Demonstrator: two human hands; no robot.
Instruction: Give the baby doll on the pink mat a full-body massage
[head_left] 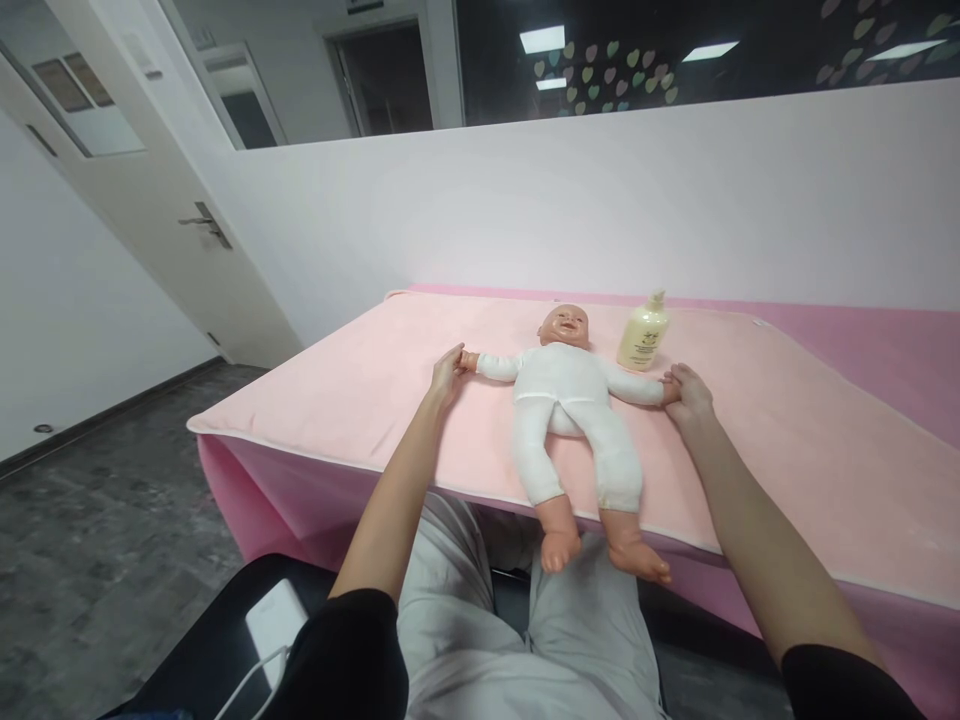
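Observation:
A baby doll (pixel 562 375) with a white cloth body lies on its back on a pink towel (pixel 337 370). Its head points to the wall, and both plastic feet hang past the table's front edge. My left hand (pixel 448 374) is closed round the doll's hand at the left. Over on the other side, my right hand (pixel 690 392) grips the doll's other hand. Both doll arms are stretched out sideways. A pale yellow pump bottle (pixel 643 332) stands upright on the towel, beyond the doll's arm on the right.
Darker pink cloth (pixel 885 350) shows under the towel and hangs over the front. A white wall with a window stands behind the table. On the black seat at my left lies a white device (pixel 275 622) with a cable. A door (pixel 150 190) is at far left.

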